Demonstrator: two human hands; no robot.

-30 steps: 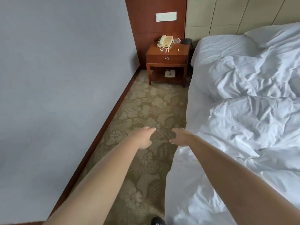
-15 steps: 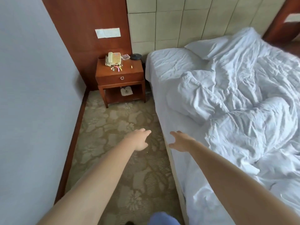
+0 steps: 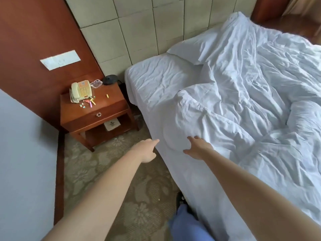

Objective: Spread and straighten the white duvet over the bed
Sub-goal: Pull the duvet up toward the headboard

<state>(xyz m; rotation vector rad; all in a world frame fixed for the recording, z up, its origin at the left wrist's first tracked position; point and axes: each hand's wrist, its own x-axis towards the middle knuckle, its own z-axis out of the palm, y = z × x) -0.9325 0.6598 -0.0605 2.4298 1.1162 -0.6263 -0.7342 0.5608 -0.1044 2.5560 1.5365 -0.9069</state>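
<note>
White and rumpled, the duvet (image 3: 234, 108) lies bunched on the bed (image 3: 156, 84), just beyond and to the right of the right hand (image 3: 198, 148). That hand's grip is apart, fingers spread above the sheet near the bed's edge, holding nothing. The left hand (image 3: 146, 150) reaches out over the carpet (image 3: 97, 171) beside the bed, fingers extended, holding nothing. Ahead of the left hand stands a wooden nightstand (image 3: 97, 108) carrying a telephone (image 3: 80, 90).
</note>
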